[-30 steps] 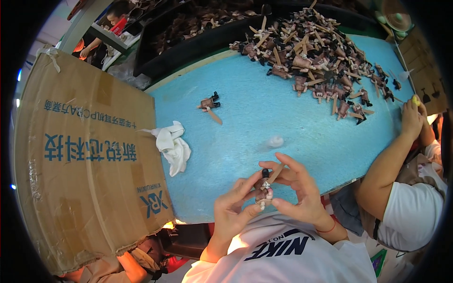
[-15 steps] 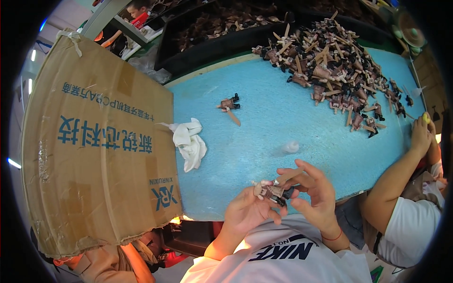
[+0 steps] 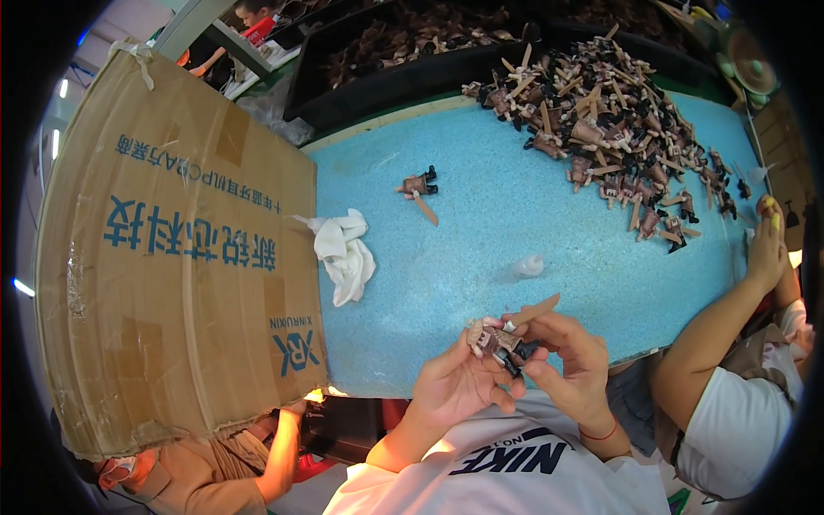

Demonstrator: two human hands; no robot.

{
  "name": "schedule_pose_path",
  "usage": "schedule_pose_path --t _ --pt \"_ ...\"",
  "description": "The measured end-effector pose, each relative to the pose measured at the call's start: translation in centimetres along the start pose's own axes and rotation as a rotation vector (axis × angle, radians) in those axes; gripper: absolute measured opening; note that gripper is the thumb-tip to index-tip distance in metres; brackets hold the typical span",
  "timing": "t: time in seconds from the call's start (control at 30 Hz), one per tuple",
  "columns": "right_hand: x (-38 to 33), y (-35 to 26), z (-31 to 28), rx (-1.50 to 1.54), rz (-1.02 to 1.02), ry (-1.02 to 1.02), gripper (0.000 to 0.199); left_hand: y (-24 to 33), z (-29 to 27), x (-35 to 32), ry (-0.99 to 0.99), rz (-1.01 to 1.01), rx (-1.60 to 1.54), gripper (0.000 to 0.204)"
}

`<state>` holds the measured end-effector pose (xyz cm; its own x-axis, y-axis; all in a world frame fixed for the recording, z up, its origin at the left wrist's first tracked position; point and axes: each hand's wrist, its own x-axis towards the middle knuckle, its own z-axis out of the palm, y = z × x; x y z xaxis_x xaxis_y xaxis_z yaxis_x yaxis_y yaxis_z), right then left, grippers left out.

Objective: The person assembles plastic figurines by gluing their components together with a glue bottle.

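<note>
The left hand (image 3: 459,382), in the head view, is turned partly palm up and clamped on a small figure (image 3: 495,342), which lies tilted above the near edge of the desk (image 3: 446,257). The right hand (image 3: 566,356) is closed on the same figure at its black boots and at the base of its flat tan blade (image 3: 536,312). The figure's head points left, and the blade slants up and right, past the right fingers.

On the blue desk, beyond the 2 hands, a small clear bottle (image 3: 529,266) lies on its side. To the left a crumpled white cloth (image 3: 345,257) sits just beside a big cardboard box (image 3: 180,257). 1 spare figure (image 3: 417,184) lies alone farther back, its blade toward the person. A heap (image 3: 601,129) of similar figures fills the far right, with a black bin (image 3: 352,99) behind the desk. At the right edge, a co-worker's hand (image 3: 766,249) is near something yellow (image 3: 775,221).
</note>
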<state>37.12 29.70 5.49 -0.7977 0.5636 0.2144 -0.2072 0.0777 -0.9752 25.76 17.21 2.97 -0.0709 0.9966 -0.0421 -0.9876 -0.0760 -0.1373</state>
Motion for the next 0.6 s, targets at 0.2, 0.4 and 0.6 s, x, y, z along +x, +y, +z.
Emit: schedule_pose_path --t 0.2,0.4,0.6 --pt "-0.07 -0.33 0.12 -0.001 0.008 0.022 0.042 -0.27 0.62 -0.07 0.034 -0.010 -0.104 0.043" --pt "-0.12 -0.62 0.28 -0.016 0.031 0.040 0.037 -0.27 0.35 -0.18 0.006 -0.029 -0.059 0.050" --pt "0.13 -0.73 -0.05 -0.167 -0.054 -0.040 0.032 -0.07 0.30 -0.46 0.013 0.045 0.220 0.048"
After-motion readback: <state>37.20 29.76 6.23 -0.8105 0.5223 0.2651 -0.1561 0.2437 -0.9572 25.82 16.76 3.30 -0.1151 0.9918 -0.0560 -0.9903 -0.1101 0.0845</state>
